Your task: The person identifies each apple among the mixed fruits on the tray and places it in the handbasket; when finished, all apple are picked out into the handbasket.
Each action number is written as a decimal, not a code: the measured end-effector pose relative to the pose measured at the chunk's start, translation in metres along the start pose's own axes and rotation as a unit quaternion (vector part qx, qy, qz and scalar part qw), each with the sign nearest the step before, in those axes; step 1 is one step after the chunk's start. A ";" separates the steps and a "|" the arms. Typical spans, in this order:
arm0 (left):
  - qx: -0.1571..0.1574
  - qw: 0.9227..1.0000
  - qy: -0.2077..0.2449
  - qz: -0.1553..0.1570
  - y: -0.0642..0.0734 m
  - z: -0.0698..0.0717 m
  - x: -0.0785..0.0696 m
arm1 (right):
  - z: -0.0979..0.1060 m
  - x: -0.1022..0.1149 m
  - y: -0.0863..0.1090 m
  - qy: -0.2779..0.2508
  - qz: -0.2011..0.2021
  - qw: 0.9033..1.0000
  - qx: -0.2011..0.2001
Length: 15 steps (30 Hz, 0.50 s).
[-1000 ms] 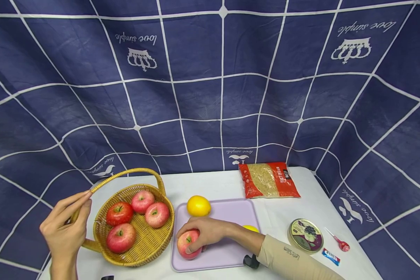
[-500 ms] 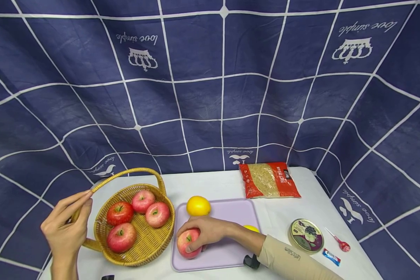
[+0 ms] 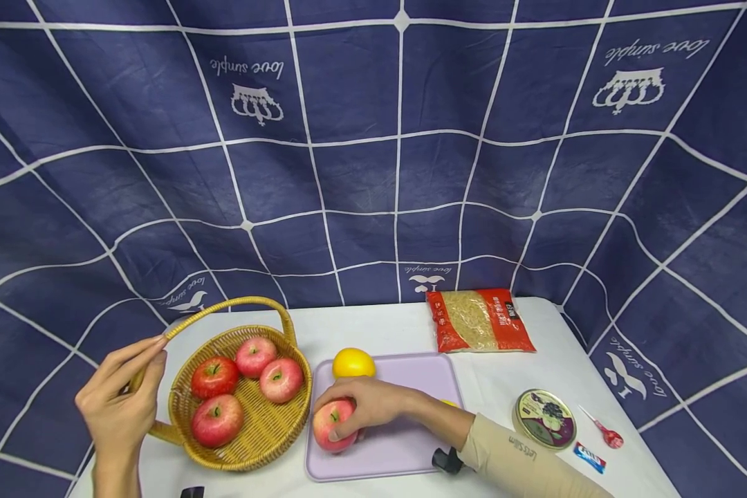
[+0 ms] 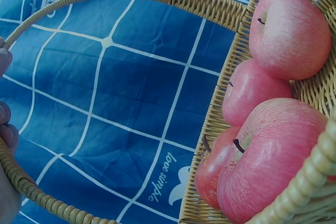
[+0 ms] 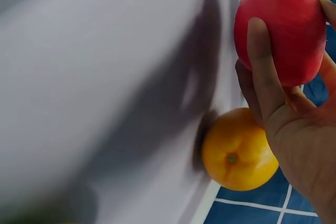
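Note:
My left hand (image 3: 118, 401) grips the arched handle (image 3: 227, 304) of a round wicker basket (image 3: 264, 429) at the left. Inside the basket lie several red and pink apples, such as the pink apple (image 4: 289, 34) in the left wrist view. My right hand (image 3: 378, 402) holds a pinkish-red apple (image 3: 331, 427) over the left part of a pale purple tray (image 3: 404, 453), fingers wrapped round its sides. In the right wrist view the same apple (image 5: 281, 32) shows above the tray surface, with the hand's shadow below. A yellow-orange fruit (image 3: 353, 363) sits behind this hand.
Another yellow fruit (image 3: 449, 402) is mostly hidden behind the right forearm. A red bag of grain (image 3: 473, 321) lies at the back right. On the right are a round tin (image 3: 544, 418), a lollipop (image 3: 610, 437) and a small blue-red packet (image 3: 589, 456).
My right hand has risen slightly with the apple, which sits a little higher in the head view. My left hand keeps its hold on the basket handle.

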<state>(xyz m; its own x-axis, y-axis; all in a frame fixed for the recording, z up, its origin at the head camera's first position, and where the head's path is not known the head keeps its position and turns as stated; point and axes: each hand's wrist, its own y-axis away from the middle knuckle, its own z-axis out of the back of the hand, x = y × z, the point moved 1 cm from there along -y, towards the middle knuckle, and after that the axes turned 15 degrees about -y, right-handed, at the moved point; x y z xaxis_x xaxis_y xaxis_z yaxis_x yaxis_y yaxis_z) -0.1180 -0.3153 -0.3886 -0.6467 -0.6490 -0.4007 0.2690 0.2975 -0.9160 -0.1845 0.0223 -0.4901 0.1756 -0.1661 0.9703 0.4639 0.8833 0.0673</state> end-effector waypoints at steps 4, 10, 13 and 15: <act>0.000 1.000 -0.002 -0.001 0.000 0.000 0.000 | 0.004 0.007 -0.001 -0.007 0.001 1.000 0.000; 0.000 1.000 -0.003 -0.001 0.000 0.000 -0.001 | 0.010 0.021 -0.004 -0.008 0.001 1.000 0.001; 0.000 1.000 -0.002 -0.001 0.000 0.000 -0.001 | 0.012 0.028 -0.006 -0.032 -0.004 0.999 0.003; -0.002 1.000 -0.001 -0.001 0.000 0.001 -0.001 | 0.012 0.032 -0.009 -0.022 0.003 1.000 0.004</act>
<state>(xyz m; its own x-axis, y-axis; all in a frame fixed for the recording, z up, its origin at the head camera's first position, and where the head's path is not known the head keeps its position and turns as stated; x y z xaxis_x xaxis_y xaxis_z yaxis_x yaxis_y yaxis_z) -0.1168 -0.3148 -0.3879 -0.6455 -0.6519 -0.3980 0.2643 0.2983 -0.9172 -0.1934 0.0145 -0.4564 0.1391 -0.1421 0.9800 0.4563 0.8876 0.0639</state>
